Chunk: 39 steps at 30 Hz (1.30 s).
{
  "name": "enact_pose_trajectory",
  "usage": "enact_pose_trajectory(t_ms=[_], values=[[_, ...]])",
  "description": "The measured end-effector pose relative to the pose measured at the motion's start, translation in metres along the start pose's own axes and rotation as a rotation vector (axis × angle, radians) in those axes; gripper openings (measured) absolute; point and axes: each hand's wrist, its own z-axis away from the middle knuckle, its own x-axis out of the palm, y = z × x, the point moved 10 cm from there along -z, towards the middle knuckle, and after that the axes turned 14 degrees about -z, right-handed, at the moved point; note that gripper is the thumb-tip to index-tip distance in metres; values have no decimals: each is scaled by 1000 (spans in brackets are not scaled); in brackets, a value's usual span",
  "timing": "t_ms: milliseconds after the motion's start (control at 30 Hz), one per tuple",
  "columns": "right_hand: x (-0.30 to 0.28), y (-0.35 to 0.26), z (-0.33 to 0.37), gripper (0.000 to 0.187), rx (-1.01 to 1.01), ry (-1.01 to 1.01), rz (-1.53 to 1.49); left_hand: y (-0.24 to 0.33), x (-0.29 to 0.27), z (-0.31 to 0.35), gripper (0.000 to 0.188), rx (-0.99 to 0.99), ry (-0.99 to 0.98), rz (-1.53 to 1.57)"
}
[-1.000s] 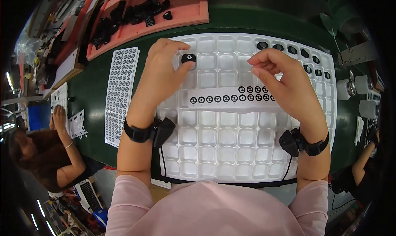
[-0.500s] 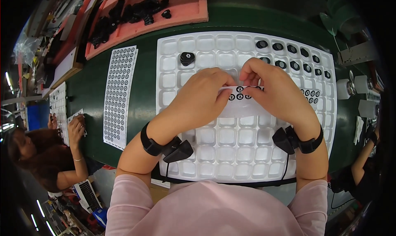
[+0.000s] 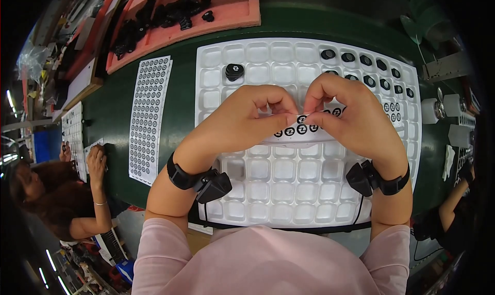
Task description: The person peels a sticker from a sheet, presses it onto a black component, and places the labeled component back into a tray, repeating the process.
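Observation:
Between my two hands is a white sticker sheet (image 3: 290, 132) with rows of round black-and-white labels. My left hand (image 3: 250, 117) pinches its upper edge with thumb and index finger. Close beside it, my right hand (image 3: 353, 109) grips the same edge, fingertips almost meeting those of the left. Below the sheet lies a white compartment tray (image 3: 270, 193). A small stack of black parts (image 3: 234, 71), its top bearing a round label, sits in a compartment at the tray's upper left. Several black oval parts (image 3: 366, 60) occupy compartments at the upper right, some hidden by my right hand.
Left of the tray, more label sheets (image 3: 147, 120) lie on the green table (image 3: 116, 125). A pink foam box (image 3: 234, 11) at the back holds black parts. Lidded containers (image 3: 432, 111) stand at the right. Another person's hand (image 3: 96, 161) works at far left.
My hands have drawn their fingertips together at the sheet's upper edge. The sheet has tilted and bowed, showing more labels. The left wrist has shifted slightly left and the right wrist slightly right.

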Motion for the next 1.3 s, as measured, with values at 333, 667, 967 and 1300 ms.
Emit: enact_pose_trajectory(t_ms=[333,667,967,1300], values=[[4,4,2,14,16,10,147,-1,1,0,6,25,49,-116],[5,17,1,10,97,-59,119,-14,6,-1,9,3,64,-200],[-72,42,-2,28,58,309,339,1,8,-4,9,112,198,-715],[-61,56,-10,36,48,262,399,8,3,3,12,178,312,-803]])
